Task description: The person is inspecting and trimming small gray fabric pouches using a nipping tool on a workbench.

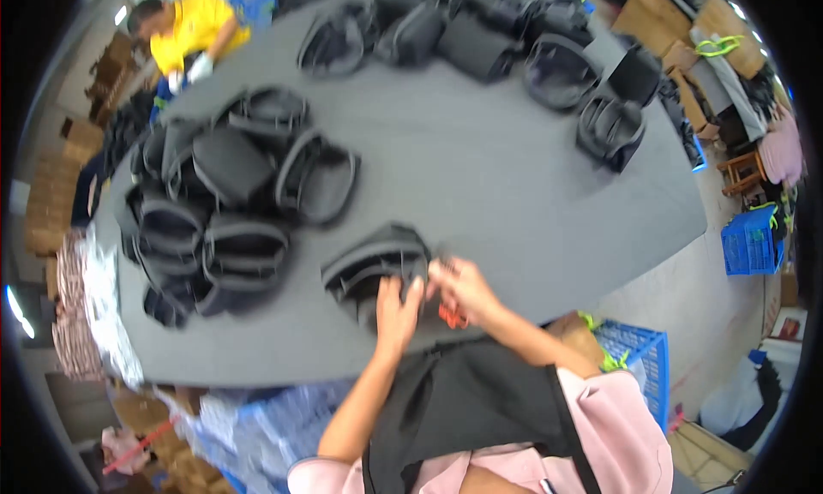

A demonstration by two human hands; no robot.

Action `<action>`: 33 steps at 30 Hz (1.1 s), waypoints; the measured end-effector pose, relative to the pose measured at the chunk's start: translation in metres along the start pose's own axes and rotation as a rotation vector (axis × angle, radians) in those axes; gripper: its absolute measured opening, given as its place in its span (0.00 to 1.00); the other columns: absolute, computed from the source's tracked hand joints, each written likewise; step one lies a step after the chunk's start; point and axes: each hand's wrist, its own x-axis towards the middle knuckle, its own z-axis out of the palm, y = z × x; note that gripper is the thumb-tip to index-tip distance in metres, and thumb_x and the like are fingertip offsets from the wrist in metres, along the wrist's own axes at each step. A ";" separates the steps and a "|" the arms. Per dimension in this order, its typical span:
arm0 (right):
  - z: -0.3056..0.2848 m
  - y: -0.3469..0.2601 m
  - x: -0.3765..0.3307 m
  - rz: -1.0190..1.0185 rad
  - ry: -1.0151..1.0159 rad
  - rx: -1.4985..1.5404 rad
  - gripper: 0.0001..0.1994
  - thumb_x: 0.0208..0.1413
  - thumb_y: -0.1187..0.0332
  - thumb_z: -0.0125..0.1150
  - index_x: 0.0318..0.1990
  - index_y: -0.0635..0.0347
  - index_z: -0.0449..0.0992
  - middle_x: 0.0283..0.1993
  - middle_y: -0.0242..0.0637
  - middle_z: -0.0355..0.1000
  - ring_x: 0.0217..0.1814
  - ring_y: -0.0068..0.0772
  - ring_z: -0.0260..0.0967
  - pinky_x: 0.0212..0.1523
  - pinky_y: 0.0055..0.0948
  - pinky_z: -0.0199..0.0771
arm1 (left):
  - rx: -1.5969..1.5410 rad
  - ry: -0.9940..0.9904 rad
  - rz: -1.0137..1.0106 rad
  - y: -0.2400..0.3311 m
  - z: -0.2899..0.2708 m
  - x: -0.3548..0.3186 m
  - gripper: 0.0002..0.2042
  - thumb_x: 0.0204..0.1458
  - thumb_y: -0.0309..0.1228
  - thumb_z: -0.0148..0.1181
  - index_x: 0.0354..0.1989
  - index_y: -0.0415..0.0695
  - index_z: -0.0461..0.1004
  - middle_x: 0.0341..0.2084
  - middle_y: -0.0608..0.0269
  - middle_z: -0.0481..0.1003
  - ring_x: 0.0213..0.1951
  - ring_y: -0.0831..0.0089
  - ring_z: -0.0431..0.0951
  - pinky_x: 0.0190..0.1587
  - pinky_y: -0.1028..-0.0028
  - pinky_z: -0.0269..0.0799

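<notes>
In the head view, the left hand has its fingers bent over the near edge of a black, soft-sided fabric pouch with a grey edging band, gripping it on the right part of its opening. The right hand is closed around a small orange-handled tool, its fingertips just beside the pouch's right edge and close to the left thumb. Blur hides the tool's working end, so whether it touches the fabric cannot be told. The pouch sits at the near middle of a broad, smooth grey table, tilted with its mouth toward the person; its inside is dark, with folds of fabric showing.

To the left, a heap of similar black pouches lies piled at various angles, several showing hollow, rounded mouths with grey bands. At the far side, more black pouches stand in a loose cluster that stretches to the right, some boxy, some rounded.

Near right, beside the table, a blue latticed plastic crate holds bright yellow-green strips. Farther right, a second blue plastic crate on the floor contains dark material and yellow-green strips. Far left, a person in a yellow shirt wears white gloves.
</notes>
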 end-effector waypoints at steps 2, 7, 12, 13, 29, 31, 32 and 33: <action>-0.010 0.000 0.010 0.019 -0.021 -0.058 0.10 0.55 0.63 0.55 0.32 0.61 0.70 0.23 0.33 0.69 0.12 0.14 0.54 0.11 0.18 0.58 | -0.069 0.039 -0.031 0.003 0.002 -0.001 0.17 0.51 0.37 0.54 0.42 0.35 0.70 0.39 0.47 0.69 0.42 0.56 0.70 0.46 0.66 0.64; 0.007 0.001 0.006 0.100 -0.026 0.026 0.07 0.51 0.68 0.59 0.30 0.61 0.70 0.23 0.31 0.68 0.12 0.13 0.53 0.12 0.15 0.52 | -0.194 0.038 -0.107 -0.015 -0.003 -0.005 0.17 0.46 0.33 0.57 0.43 0.36 0.70 0.39 0.50 0.69 0.41 0.60 0.70 0.45 0.68 0.65; 0.011 0.002 0.001 0.057 -0.010 0.020 0.07 0.51 0.68 0.59 0.30 0.61 0.69 0.21 0.28 0.65 0.11 0.12 0.53 0.12 0.15 0.52 | -0.262 0.061 -0.101 -0.012 -0.001 -0.007 0.18 0.45 0.33 0.60 0.44 0.37 0.70 0.39 0.53 0.70 0.40 0.65 0.72 0.43 0.70 0.67; 0.011 -0.003 -0.001 0.075 -0.033 -0.010 0.06 0.52 0.68 0.58 0.31 0.61 0.70 0.22 0.27 0.65 0.12 0.12 0.54 0.13 0.15 0.53 | -0.263 0.059 -0.107 -0.010 -0.002 -0.007 0.18 0.45 0.33 0.60 0.44 0.37 0.70 0.39 0.53 0.70 0.40 0.65 0.72 0.43 0.70 0.67; 0.002 -0.025 -0.026 -0.802 0.144 -1.149 0.17 0.43 0.74 0.62 0.45 0.57 0.72 0.33 0.34 0.67 0.26 0.33 0.67 0.27 0.29 0.67 | -0.197 0.132 -0.007 0.003 -0.002 0.000 0.15 0.43 0.35 0.66 0.35 0.37 0.74 0.32 0.54 0.74 0.34 0.65 0.74 0.39 0.71 0.68; 0.002 -0.026 -0.026 -0.799 0.134 -1.183 0.17 0.42 0.73 0.62 0.44 0.57 0.73 0.32 0.33 0.67 0.26 0.33 0.67 0.26 0.28 0.67 | -0.175 0.134 0.010 0.003 -0.001 0.000 0.15 0.43 0.35 0.66 0.35 0.38 0.74 0.32 0.54 0.74 0.35 0.64 0.74 0.40 0.70 0.68; 0.002 -0.029 -0.026 -0.835 0.137 -1.259 0.17 0.42 0.73 0.63 0.43 0.57 0.73 0.32 0.32 0.67 0.25 0.32 0.66 0.25 0.28 0.66 | -0.161 0.133 0.014 0.001 -0.001 0.000 0.15 0.43 0.35 0.66 0.35 0.38 0.74 0.32 0.53 0.74 0.35 0.63 0.74 0.40 0.69 0.68; 0.003 -0.031 -0.027 -0.871 0.139 -1.335 0.17 0.41 0.73 0.63 0.43 0.57 0.73 0.31 0.31 0.66 0.24 0.31 0.66 0.25 0.28 0.66 | -0.146 0.132 0.018 0.000 -0.001 -0.001 0.15 0.43 0.36 0.66 0.35 0.38 0.74 0.32 0.53 0.74 0.35 0.61 0.73 0.40 0.68 0.68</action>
